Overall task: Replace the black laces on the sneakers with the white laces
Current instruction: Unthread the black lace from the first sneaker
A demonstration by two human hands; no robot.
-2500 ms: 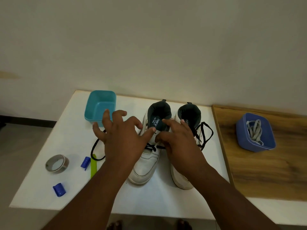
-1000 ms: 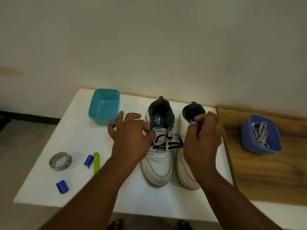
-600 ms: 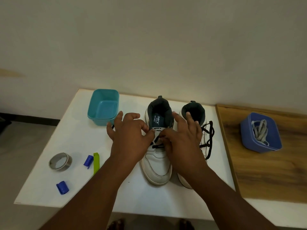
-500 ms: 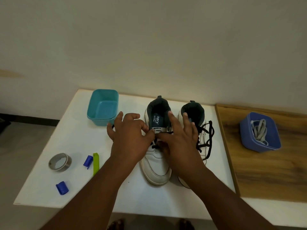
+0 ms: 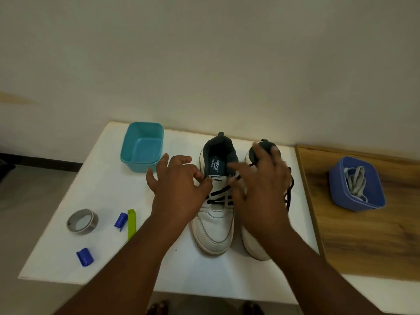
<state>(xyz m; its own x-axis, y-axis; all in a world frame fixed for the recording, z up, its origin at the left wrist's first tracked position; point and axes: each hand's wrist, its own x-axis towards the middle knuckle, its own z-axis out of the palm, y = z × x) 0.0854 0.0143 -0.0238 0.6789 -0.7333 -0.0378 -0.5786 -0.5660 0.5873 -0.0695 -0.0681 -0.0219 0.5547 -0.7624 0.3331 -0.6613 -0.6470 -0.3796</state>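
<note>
White rectangular worktop with a wood-grain board lying along its 3 o'clock side. At centre stand two white leather sneakers, toes toward 6 o'clock: the left sneaker threaded with a black lace across its lower eyelets, and the right sneaker mostly covered by the forearm, its loose black lace trailing off at 3 o'clock. The left hand rests on the left sneaker's 9 o'clock side, thumb and forefinger curled at the eyelet edge; whether they pinch the lace cannot be told. The right hand, blurred, lies over the tongue area with fingers spread; its hold cannot be told. At 11 o'clock sits a teal plastic tub. At 3 o'clock, on the board, a blue plastic tub holds the bundled white laces. At 8 o'clock lie a grey tape roll, a green plastic strip and two small blue clips.
</note>
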